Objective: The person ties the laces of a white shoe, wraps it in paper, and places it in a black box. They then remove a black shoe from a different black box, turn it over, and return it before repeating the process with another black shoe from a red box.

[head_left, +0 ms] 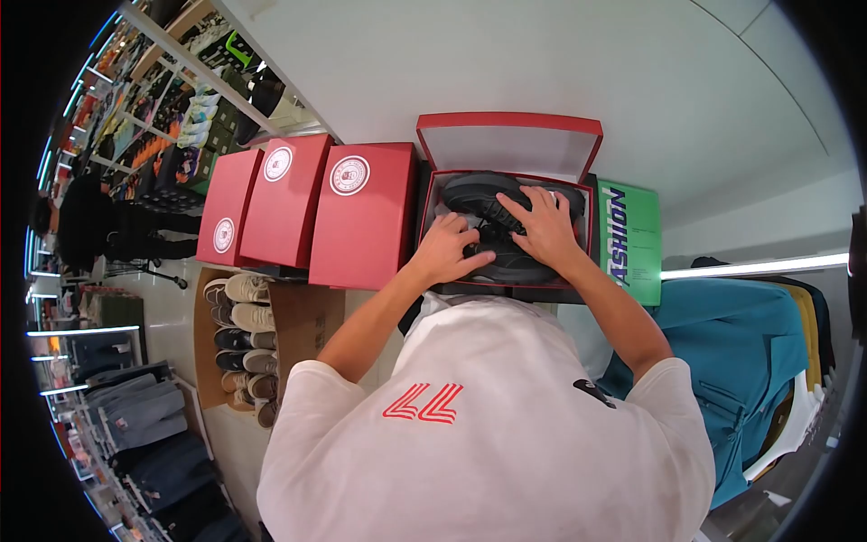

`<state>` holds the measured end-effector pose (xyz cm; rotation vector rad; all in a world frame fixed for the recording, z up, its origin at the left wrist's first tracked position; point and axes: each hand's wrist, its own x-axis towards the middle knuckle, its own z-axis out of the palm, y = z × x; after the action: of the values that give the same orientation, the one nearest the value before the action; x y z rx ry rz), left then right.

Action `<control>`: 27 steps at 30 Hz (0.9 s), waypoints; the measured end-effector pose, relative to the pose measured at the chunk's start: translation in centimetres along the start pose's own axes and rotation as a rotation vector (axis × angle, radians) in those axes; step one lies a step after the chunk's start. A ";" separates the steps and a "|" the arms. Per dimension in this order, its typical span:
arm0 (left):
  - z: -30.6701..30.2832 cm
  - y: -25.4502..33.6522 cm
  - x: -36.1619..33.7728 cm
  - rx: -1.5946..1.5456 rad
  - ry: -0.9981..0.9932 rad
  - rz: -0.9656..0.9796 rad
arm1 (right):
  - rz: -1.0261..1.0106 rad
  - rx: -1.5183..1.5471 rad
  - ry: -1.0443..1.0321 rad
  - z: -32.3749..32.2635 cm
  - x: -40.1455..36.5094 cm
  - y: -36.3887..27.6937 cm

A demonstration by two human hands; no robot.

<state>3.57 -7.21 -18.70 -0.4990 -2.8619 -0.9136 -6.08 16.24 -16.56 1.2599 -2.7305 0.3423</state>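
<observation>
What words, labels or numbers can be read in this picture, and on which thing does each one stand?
"ASHION", sideways, first letter hidden, and repeated upside down above: on the green box.
Red mark like "77": on the white shirt.
Round seals on the closed red boxes: too small to read.
Fine print on the green box: blurred.

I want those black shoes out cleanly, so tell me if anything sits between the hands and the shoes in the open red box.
Nothing visible does. The left hand and right hand rest directly on the black shoes inside the open red box; its lid stands raised behind them, not over them.
</observation>
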 end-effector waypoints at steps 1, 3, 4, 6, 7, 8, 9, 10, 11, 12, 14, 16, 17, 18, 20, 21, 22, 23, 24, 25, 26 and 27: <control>0.9 -0.1 0.7 -0.001 0.002 0.004 | 0.001 -0.004 0.001 0.4 -0.1 0.3; 2.8 -0.2 2.6 -0.047 0.063 -0.058 | 0.010 0.056 0.065 1.5 -0.2 0.8; 2.5 0.6 3.2 -0.006 -0.052 -0.156 | 0.007 0.057 0.062 1.6 -0.3 0.9; 3.2 0.3 3.8 -0.030 -0.153 -0.213 | 0.036 0.104 0.114 1.7 -0.6 1.1; 3.6 0.0 4.0 -0.049 -0.256 -0.265 | 0.032 0.106 0.114 1.8 -0.6 1.0; 4.0 -0.2 4.2 -0.052 -0.334 -0.339 | 0.025 0.105 0.129 1.8 -0.6 0.8; 4.0 -0.5 4.2 -0.048 -0.335 -0.339 | 0.022 0.104 0.143 1.8 -0.7 0.7; 4.1 -0.6 4.1 -0.051 -0.329 -0.313 | 0.023 0.105 0.145 1.8 -0.6 0.6; 4.2 -0.9 4.1 -0.052 -0.324 -0.284 | 0.032 0.095 0.136 1.8 -0.4 0.6; 4.0 -1.0 4.0 -0.048 -0.325 -0.282 | 0.041 0.085 0.128 1.5 -0.2 0.5; 3.7 -1.1 3.4 -0.134 -0.308 -0.287 | 0.053 0.099 0.107 1.1 0.1 0.2; 4.4 -1.6 2.6 -0.125 -0.259 -0.225 | 0.068 0.111 0.085 0.5 0.2 0.0; 4.6 -1.9 2.4 -0.120 -0.206 -0.167 | 0.068 0.115 0.066 0.3 0.2 -0.1; 4.0 -1.8 2.3 -0.120 -0.206 -0.165 | 0.067 0.118 0.045 0.2 0.2 -0.1; 2.5 -1.3 2.2 -0.185 -0.203 -0.060 | 0.064 0.122 0.038 0.2 0.1 0.1; 2.3 -1.4 1.8 -0.188 -0.198 -0.062 | 0.057 0.129 0.028 0.1 0.1 0.2; 2.1 -1.5 1.4 -0.182 -0.186 -0.047 | 0.052 0.127 0.029 0.1 0.2 0.4; 2.0 -1.5 1.1 -0.176 -0.176 -0.031 | 0.023 0.116 0.013 0.0 0.1 0.5; 2.1 -1.3 1.1 -0.176 -0.173 -0.031 | -0.006 0.106 -0.003 0.0 0.0 0.5; 2.4 -1.0 1.3 -0.186 -0.168 -0.039 | -0.010 0.103 -0.003 0.0 0.0 0.5; 2.6 -0.8 1.5 -0.195 -0.161 -0.046 | -0.018 0.097 0.001 0.2 0.0 0.3; 3.0 -0.7 1.4 -0.196 -0.156 -0.046 | -0.025 0.090 0.004 0.3 0.0 0.2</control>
<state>2.02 -5.60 -21.25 -0.5475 -2.9477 -1.2234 -6.27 16.33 -16.88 1.3124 -2.7216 0.4701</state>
